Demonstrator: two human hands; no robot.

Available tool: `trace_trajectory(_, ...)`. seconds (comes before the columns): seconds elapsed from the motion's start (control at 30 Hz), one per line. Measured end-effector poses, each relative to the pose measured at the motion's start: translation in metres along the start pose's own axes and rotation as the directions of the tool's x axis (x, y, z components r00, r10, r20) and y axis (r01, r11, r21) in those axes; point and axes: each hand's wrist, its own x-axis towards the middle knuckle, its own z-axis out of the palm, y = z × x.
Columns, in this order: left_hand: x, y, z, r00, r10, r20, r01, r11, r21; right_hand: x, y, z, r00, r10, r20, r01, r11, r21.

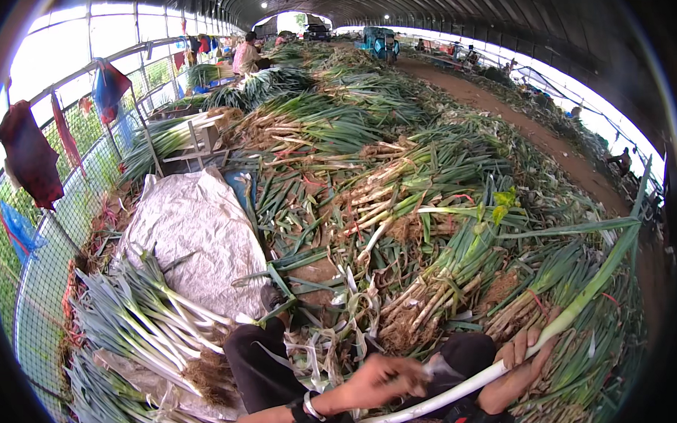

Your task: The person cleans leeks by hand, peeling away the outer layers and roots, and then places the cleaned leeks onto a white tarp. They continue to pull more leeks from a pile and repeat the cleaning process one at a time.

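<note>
A single long green onion (475, 380) slants across my lap, its white stalk at the bottom and its green leaves reaching up to the right. My right hand (526, 355) is closed around its stalk. My left hand (385, 381) is just above the white lower stalk; its fingers are blurred, so I cannot tell how they are set. To the left lies a pile of green onions (152, 330) with clean white stalks and brown roots. In front of my right knee is a bundle of green onions (438, 282) with soil-covered roots.
A pale woven sheet (193, 216) lies ahead on the left. More green onion heaps (328, 122) and loose trimmed leaves cover the ground. Netting (44, 311) runs along the left side. A person (247, 56) sits farther back, and a teal vehicle (379, 42) stands by the dirt path (499, 116).
</note>
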Motion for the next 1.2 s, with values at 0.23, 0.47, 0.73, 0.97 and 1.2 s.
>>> trace_trajectory(0.23,-0.02,-0.017,-0.005,0.994,0.107,0.039,-0.112,0.85,0.515,0.011,-0.004,-0.017,0.99,-0.142,-0.016,0.138,0.982,-0.127)
trace_trajectory(0.47,-0.066,-0.033,-0.016,0.968,-0.248,0.026,0.228,0.922,0.313,0.032,0.01,-0.071,0.995,-0.017,-0.097,0.023,0.998,0.063)
trace_trajectory(0.73,-0.162,-0.024,-0.016,0.772,-0.215,-0.598,0.222,0.973,-0.063,0.0,0.105,0.088,0.852,0.454,0.262,-0.464,0.885,-0.025)
trace_trajectory(0.97,-0.21,-0.042,-0.044,-0.051,0.076,-0.996,-0.054,0.995,0.079,-0.088,0.153,0.196,0.097,0.218,0.971,0.402,0.884,-0.238)
trace_trajectory(1.2,-0.335,-0.122,-0.05,-0.134,-0.555,-0.821,0.214,0.793,-0.571,-0.041,0.207,0.049,0.388,0.725,0.57,0.139,0.565,-0.813)
